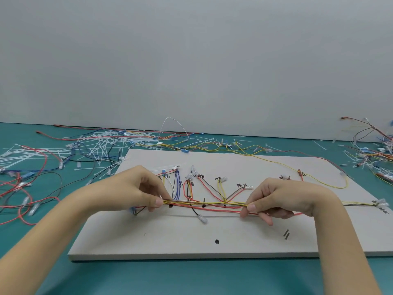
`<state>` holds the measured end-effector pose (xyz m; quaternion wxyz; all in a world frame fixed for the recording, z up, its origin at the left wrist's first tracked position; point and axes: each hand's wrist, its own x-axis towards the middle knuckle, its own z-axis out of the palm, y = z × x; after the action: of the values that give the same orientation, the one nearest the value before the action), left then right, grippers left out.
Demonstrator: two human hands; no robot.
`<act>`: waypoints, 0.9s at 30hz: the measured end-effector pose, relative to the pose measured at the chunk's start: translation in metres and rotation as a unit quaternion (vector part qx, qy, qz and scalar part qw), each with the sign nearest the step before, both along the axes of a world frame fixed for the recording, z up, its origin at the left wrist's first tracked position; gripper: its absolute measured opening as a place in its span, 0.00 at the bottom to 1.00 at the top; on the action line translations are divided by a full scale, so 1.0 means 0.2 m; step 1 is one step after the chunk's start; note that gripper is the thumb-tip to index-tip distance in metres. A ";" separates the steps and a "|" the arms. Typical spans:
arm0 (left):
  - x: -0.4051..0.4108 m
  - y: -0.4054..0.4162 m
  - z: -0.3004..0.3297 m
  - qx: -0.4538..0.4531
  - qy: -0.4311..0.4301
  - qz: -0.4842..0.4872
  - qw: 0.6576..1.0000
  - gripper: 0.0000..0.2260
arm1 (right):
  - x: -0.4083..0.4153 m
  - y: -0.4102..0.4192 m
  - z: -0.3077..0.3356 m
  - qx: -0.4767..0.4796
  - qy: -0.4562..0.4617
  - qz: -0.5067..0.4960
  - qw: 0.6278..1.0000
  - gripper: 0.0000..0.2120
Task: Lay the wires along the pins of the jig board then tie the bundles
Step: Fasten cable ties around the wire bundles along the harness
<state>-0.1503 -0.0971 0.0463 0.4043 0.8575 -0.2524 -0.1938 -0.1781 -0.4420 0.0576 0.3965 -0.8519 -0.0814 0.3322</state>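
A pale grey jig board [191, 241] lies on the teal table. Across its middle runs a wire bundle [204, 203] of yellow, red, orange and dark wires, with branches rising to labelled pins at the back. My left hand [140, 188] pinches the bundle's left part between thumb and fingers. My right hand [276, 199] pinches the bundle further right. Between the two hands the bundle is stretched straight, just above the board. A yellow wire [319, 182] loops away over the board's right part to a connector [380, 203] at the right edge.
A heap of white cable ties [95, 145] and loose coloured wires [32, 188] covers the table to the left and behind the board. More wires and connectors [374, 154] pile up at the far right. A grey wall stands behind.
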 end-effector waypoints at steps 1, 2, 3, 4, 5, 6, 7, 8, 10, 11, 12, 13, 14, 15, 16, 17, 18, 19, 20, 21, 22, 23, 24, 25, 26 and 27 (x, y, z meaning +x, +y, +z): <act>0.00 0.01 0.01 -0.003 0.006 0.004 1.000 0.08 | 0.00 -0.01 0.00 0.003 -0.004 -0.002 1.000 0.09; 0.00 0.01 0.01 -0.004 0.008 0.009 1.000 0.08 | 0.00 -0.01 0.00 0.006 -0.009 -0.004 1.000 0.09; 0.00 0.02 0.02 -0.002 0.006 0.013 1.000 0.07 | 0.00 -0.02 0.00 0.008 -0.012 -0.008 1.000 0.09; 0.01 0.03 0.02 0.004 0.001 0.017 1.000 0.07 | 0.00 -0.03 -0.01 0.009 -0.012 -0.012 1.000 0.09; 0.01 0.04 0.03 0.013 -0.005 0.018 1.000 0.07 | 0.00 -0.03 -0.01 0.010 -0.012 -0.016 1.000 0.09; 0.01 0.04 0.04 0.020 -0.009 0.021 1.000 0.07 | 0.00 -0.03 -0.01 0.013 -0.011 -0.018 1.000 0.09; 0.01 0.05 0.04 0.022 -0.008 0.022 0.999 0.07 | 0.00 -0.03 -0.01 0.017 -0.009 -0.020 1.000 0.09; 0.01 0.05 0.04 0.020 0.001 0.023 1.000 0.08 | 0.00 -0.03 -0.01 0.021 -0.007 -0.022 1.000 0.09; 0.02 0.07 0.05 0.006 0.041 0.014 0.999 0.07 | 0.00 -0.02 -0.01 0.029 -0.004 -0.023 0.999 0.09; 0.02 0.07 0.04 0.003 0.063 0.010 0.998 0.04 | 0.00 -0.02 -0.01 0.030 -0.005 -0.023 0.999 0.09; 0.02 0.06 0.04 0.004 0.078 0.009 0.997 0.01 | 0.00 -0.02 -0.01 0.030 -0.008 -0.026 0.999 0.09; 0.02 0.06 0.04 0.006 0.086 0.008 0.996 0.03 | 0.00 -0.02 -0.01 0.030 -0.012 -0.031 0.999 0.09; 0.02 0.05 0.03 0.005 0.089 0.010 0.996 0.05 | 0.00 -0.02 -0.02 0.029 -0.015 -0.036 0.999 0.09; 0.02 0.04 0.02 0.002 0.084 0.010 0.996 0.06 | 0.01 -0.03 -0.02 0.028 -0.016 -0.042 0.999 0.08; 0.01 0.03 0.01 -0.002 0.070 0.009 0.998 0.07 | 0.01 -0.03 -0.02 0.026 -0.015 -0.046 0.998 0.08; 0.01 0.02 0.00 -0.004 0.051 0.005 0.999 0.10 | 0.01 -0.03 -0.03 0.021 -0.013 -0.049 0.998 0.08; 0.01 0.01 -0.01 0.001 0.029 0.005 1.000 0.12 | 0.01 -0.03 -0.03 0.012 -0.011 -0.051 0.999 0.08; 0.01 0.00 -0.02 0.005 0.007 0.004 1.000 0.14 | 0.01 -0.03 -0.03 0.003 -0.011 -0.052 0.999 0.07; 0.01 -0.01 -0.02 0.004 -0.006 0.003 1.000 0.15 | 0.01 -0.03 -0.02 -0.004 -0.011 -0.052 0.999 0.07; 0.02 -0.01 -0.03 0.000 -0.010 0.003 1.000 0.15 | 0.01 -0.03 -0.02 -0.007 -0.011 -0.053 0.998 0.07; 0.02 -0.01 -0.03 -0.007 -0.007 0.001 1.000 0.14 | 0.01 -0.03 -0.02 -0.008 -0.013 -0.055 0.998 0.06; 0.01 -0.02 -0.03 -0.016 0.001 -0.002 1.000 0.12 | 0.00 -0.04 -0.01 -0.009 -0.016 -0.058 0.998 0.05; 0.01 -0.02 -0.03 -0.028 0.011 -0.007 1.000 0.10 | 0.00 -0.04 -0.01 -0.011 -0.019 -0.060 0.998 0.03; 0.00 -0.03 -0.03 -0.034 0.018 -0.013 0.999 0.08 | 0.00 -0.04 -0.01 -0.015 -0.022 -0.060 0.998 0.02; -0.01 -0.03 -0.03 -0.031 0.023 -0.020 0.999 0.05 | -0.01 -0.04 0.00 -0.021 -0.022 -0.059 0.998 0.02; -0.01 -0.04 -0.03 -0.021 0.024 -0.029 0.999 0.03 | -0.01 -0.04 0.00 -0.027 -0.020 -0.056 0.998 0.03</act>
<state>-0.1531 -0.1051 0.0402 0.4226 0.8361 -0.2716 -0.2202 -0.1806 -0.4501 0.0575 0.3901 -0.8717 -0.0322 0.2947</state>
